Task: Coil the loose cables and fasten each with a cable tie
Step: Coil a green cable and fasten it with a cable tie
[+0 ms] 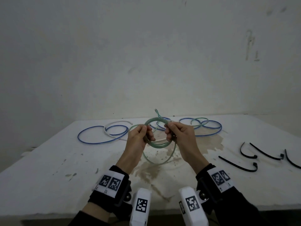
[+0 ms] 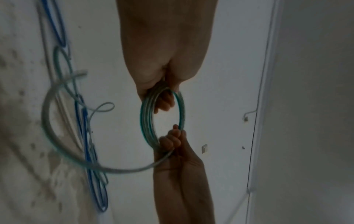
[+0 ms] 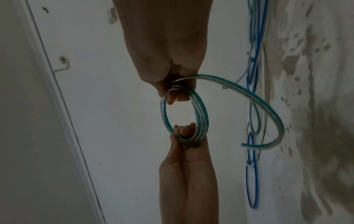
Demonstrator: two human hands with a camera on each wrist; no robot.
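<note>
I hold a small coil of green-striped clear cable (image 1: 158, 145) in the air over the white table (image 1: 48, 168). My left hand (image 1: 145, 130) grips the coil's left side and my right hand (image 1: 168, 129) grips its right side. The wrist views show the same coil (image 2: 144, 121) (image 3: 201, 115) with fingers of the left hand (image 2: 162, 106) and of the right hand (image 3: 178, 97) curled through the ring. A loose tail (image 3: 268, 106) curves away from the right hand and hangs as a wide loop (image 1: 160, 163) below the coil. Black cable ties (image 1: 236, 166) lie on the table at the right.
Loose blue cables lie along the back of the table, one at the left (image 1: 91, 128) with a white cable crossing it, others at the back right (image 1: 211, 121) mixed with a green one. A brown stain (image 1: 203, 141) spreads under the hands. A wall stands behind.
</note>
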